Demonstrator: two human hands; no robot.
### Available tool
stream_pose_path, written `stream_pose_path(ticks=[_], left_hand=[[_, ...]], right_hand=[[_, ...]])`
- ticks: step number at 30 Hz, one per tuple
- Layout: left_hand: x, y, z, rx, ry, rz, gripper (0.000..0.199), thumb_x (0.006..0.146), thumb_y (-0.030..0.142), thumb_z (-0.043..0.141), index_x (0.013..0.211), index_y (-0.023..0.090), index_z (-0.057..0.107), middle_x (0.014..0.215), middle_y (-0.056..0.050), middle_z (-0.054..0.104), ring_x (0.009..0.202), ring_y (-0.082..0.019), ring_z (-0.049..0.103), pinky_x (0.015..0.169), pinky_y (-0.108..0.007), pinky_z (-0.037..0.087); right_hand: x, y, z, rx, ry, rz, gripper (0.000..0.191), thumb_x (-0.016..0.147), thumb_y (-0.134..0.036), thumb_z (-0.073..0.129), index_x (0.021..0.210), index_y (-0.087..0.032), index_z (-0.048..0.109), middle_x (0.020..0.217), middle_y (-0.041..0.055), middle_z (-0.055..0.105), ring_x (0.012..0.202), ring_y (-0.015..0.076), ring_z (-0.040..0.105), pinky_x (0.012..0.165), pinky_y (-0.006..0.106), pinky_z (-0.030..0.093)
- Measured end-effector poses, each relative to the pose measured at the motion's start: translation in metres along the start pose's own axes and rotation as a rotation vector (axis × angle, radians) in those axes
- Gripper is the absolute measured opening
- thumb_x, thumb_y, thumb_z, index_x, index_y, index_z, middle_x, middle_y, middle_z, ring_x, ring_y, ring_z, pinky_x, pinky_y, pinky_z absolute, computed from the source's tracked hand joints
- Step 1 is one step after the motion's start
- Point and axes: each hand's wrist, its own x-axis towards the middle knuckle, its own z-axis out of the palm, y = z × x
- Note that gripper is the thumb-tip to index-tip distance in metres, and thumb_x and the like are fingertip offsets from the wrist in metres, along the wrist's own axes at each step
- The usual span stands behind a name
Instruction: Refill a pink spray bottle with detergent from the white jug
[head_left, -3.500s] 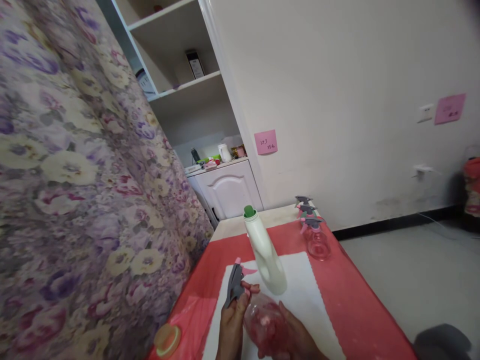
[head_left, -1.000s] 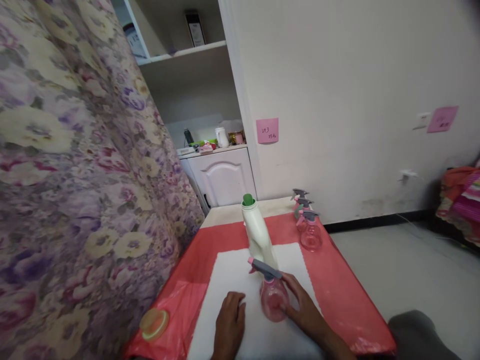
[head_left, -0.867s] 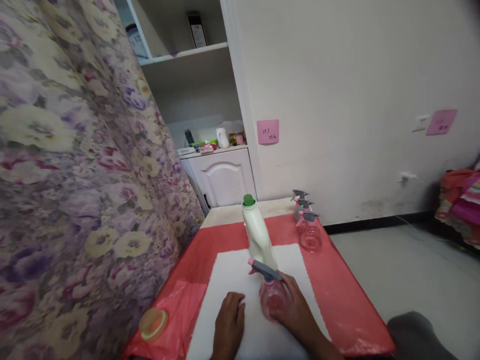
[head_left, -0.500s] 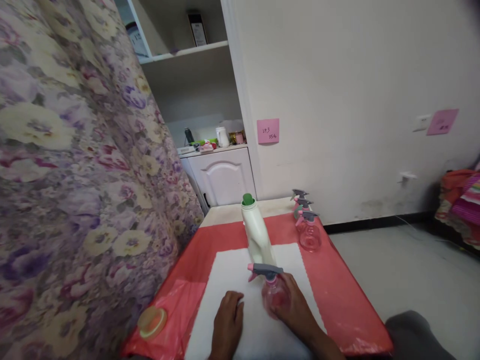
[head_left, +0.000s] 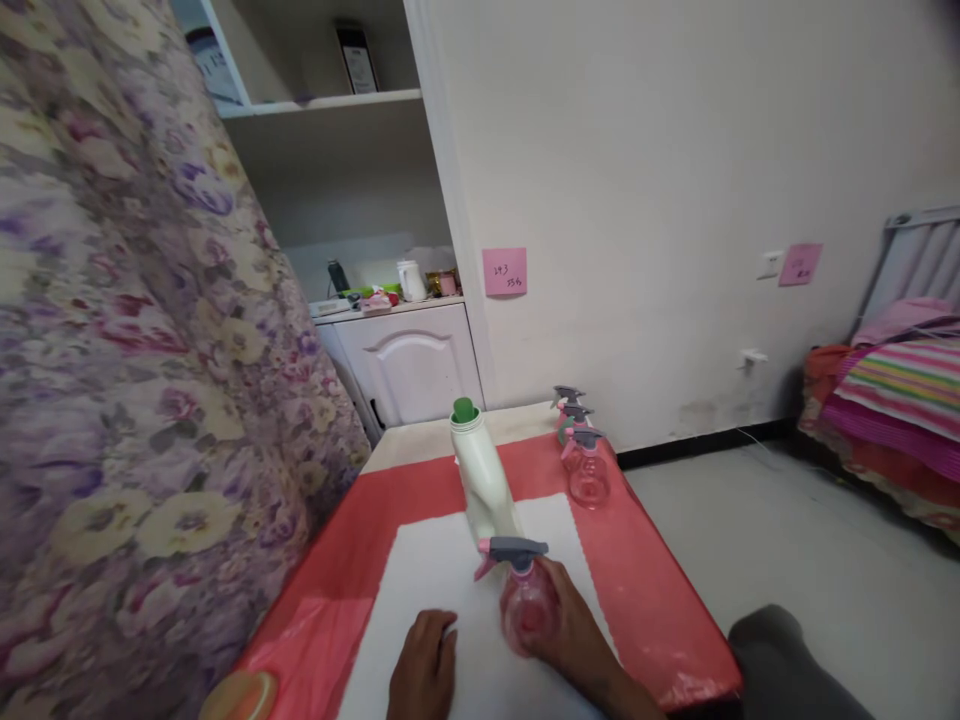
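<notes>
My right hand point(head_left: 570, 635) is wrapped around the clear pink body of a spray bottle point(head_left: 529, 605), whose grey head and pink trigger point left. Just behind it stands a large pale green jug point(head_left: 486, 480) with a green top. My left hand point(head_left: 424, 660) rests on the white cloth point(head_left: 420, 560), left of the spray bottle. It holds nothing; its fingers are slightly bent and the thumb stands apart. The cloth lies over a red table cover point(head_left: 645, 580).
Several similar spray bottles point(head_left: 588, 475) stand in a row at the table's back right. A round yellowish lid-like object point(head_left: 238, 695) lies at the front left, partly cut off. A floral curtain point(head_left: 150, 400) hangs along the left, and a white cabinet point(head_left: 420, 365) stands behind.
The view has turned to the right, so the table and cabinet appear further left and more of the bed shows. My right hand still grips the spray bottle; my left hand still rests on the cloth.
</notes>
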Motion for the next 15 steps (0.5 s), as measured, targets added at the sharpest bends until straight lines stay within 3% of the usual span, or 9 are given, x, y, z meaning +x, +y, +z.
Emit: stream_pose_path(ticks=[4,11,15], left_hand=[[0.0,-0.001,0.002,0.004,0.002,0.006,0.02,0.091,0.035,0.046,0.097,0.025,0.063,0.097,-0.003,0.068,0.095,-0.021,0.065,0.088,-0.037,0.054],[-0.001,-0.005,0.004,0.002,0.021,-0.012,0.023,0.089,0.038,0.048,0.097,0.025,0.065,0.1,-0.004,0.069,0.098,-0.022,0.066,0.089,-0.037,0.054],[-0.001,-0.004,0.003,0.005,0.035,-0.013,0.024,0.089,0.04,0.048,0.097,0.025,0.066,0.1,-0.004,0.07,0.096,-0.022,0.067,0.087,-0.036,0.055]], right_hand=[[0.009,0.019,-0.033,0.034,0.058,0.023,0.079,0.061,-0.035,0.077,0.132,-0.023,0.045,0.133,0.011,0.058,0.124,0.0316,0.053,0.106,0.045,0.04],[0.047,0.041,-0.127,-0.028,0.208,0.015,0.079,0.058,-0.038,0.084,0.128,-0.025,0.05,0.135,0.0115,0.057,0.127,0.0337,0.05,0.109,0.051,0.035],[0.061,0.056,-0.155,-0.017,0.226,0.032,0.075,0.059,-0.04,0.082,0.126,-0.024,0.051,0.133,0.0129,0.058,0.126,0.0353,0.051,0.108,0.056,0.036]])
